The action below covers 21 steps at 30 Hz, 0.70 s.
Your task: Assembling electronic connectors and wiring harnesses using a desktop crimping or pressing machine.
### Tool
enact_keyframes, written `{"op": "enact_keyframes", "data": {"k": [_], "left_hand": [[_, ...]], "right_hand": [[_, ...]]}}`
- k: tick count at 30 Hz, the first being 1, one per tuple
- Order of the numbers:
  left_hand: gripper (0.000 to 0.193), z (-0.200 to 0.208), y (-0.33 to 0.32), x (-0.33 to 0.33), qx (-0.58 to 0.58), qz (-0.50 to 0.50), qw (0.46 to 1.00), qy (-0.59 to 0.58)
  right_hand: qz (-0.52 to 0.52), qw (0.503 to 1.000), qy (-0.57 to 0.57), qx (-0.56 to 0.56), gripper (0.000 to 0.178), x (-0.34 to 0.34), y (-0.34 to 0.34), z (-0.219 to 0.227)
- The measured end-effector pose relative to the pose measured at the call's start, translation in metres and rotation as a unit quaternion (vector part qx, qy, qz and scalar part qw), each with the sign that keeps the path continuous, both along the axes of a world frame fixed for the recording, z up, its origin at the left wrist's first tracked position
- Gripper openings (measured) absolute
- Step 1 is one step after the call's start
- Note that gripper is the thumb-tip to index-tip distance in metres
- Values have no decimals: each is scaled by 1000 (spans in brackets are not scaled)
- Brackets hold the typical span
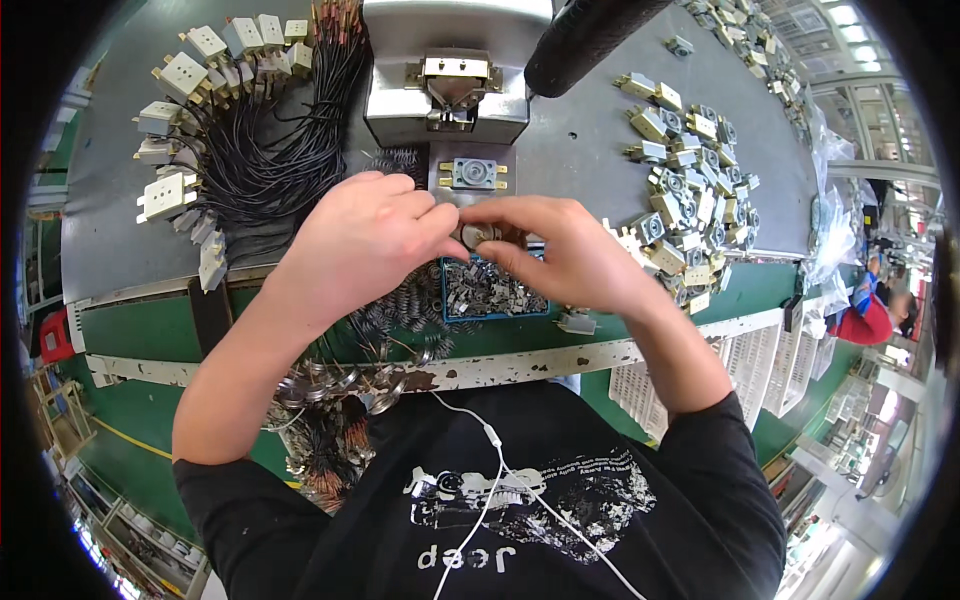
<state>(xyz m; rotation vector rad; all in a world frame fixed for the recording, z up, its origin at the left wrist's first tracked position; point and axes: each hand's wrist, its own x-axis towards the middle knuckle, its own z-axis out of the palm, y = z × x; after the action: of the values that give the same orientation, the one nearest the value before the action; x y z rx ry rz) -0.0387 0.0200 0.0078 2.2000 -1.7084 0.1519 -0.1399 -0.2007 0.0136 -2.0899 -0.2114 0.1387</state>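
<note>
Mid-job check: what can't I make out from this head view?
All in the head view:
- Small piece between the hands: fingers of the left hand and right hand cover much of it, so its full shape is unclear.
- Blue tray: its far right part is hidden behind the right hand.
- Metal parts in it: too small and jumbled to count.
- Metal machine and black tube: tops cut off by the upper edge.

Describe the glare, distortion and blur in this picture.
Head view: fisheye distortion bends the bench's white front edge, and black fills the corners; head view: ceiling lights at upper right look very bright, and the steel machine shines; head view: the hands show no strong motion blur, while the person in red far right looks soft.
</note>
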Motion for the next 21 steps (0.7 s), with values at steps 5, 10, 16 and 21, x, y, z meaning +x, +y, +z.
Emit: {"op": "enact_keyframes", "data": {"k": [5, 10, 16, 21], "left_hand": [[30, 7, 3, -2, 57, 31, 997, 46], [39, 21, 3, 4, 19, -22, 978, 204], [38, 13, -19, 34, -52, 64, 950, 301], [28, -2, -27, 33, 85, 81, 966, 230]], "right_hand": [[24, 996, 84, 26, 32, 4, -12, 15], [-166, 944, -267, 104, 30, 10, -41, 35], [-206, 820, -490, 212, 27, 52, -17, 57], [-297, 820, -479, 98, 85, 58, -12, 80]]}}
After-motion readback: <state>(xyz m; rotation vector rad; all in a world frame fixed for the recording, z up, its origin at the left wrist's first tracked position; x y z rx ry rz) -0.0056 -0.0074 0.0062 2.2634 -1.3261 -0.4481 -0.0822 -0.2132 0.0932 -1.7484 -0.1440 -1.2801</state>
